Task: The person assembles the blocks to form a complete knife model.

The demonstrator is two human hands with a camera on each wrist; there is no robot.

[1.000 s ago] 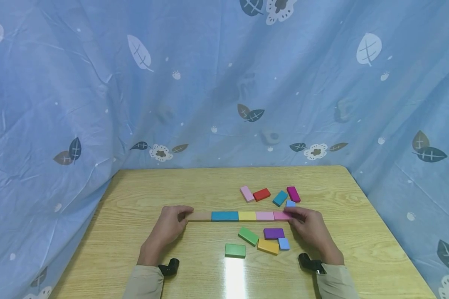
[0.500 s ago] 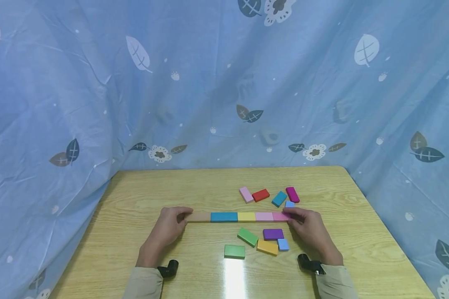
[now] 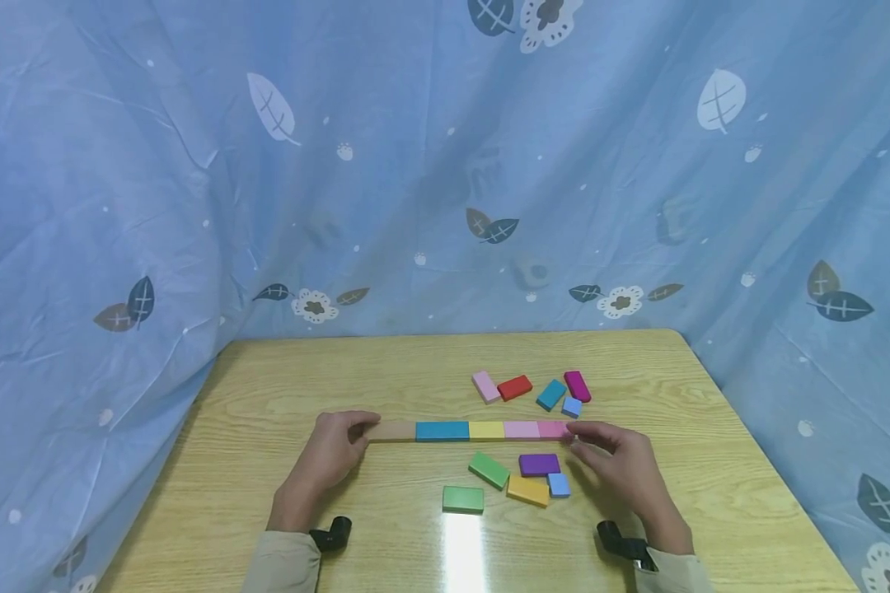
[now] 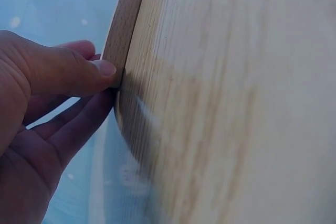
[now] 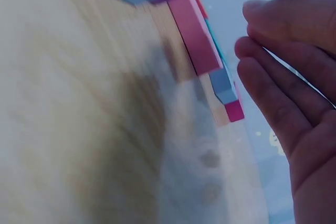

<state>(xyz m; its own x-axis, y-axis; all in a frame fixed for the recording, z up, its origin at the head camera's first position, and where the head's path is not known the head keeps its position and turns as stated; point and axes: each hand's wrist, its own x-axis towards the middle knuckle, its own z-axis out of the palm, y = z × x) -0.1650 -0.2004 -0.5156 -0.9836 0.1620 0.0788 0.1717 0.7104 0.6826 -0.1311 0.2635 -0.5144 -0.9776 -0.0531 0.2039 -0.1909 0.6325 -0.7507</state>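
A straight row of blocks lies across the table: a plain wood block (image 3: 395, 431), a blue one (image 3: 442, 431), a yellow one (image 3: 486, 431), a light pink one (image 3: 522, 431) and a darker pink one (image 3: 551, 431) at the right end. My left hand (image 3: 334, 451) pinches the outer end of the wood block between thumb and fingers; its thumb lies on the near face in the left wrist view. Just off the darker pink block's end is my right hand (image 3: 626, 468), holding nothing. In the right wrist view, a gap shows between its fingertips (image 5: 247, 72) and that block.
Behind the row lie loose blocks: pale pink (image 3: 485, 387), red (image 3: 515, 388), teal (image 3: 551, 395), magenta (image 3: 577, 386) and small light blue (image 3: 572, 407). In front are two green (image 3: 463, 499), a purple (image 3: 539, 465), an orange (image 3: 528, 491) and another small light blue block (image 3: 559, 485).
My right hand has let go of the darker pink block and drawn slightly right, uncovering the small light blue block behind. The left hand keeps its hold, and the row stays in place.
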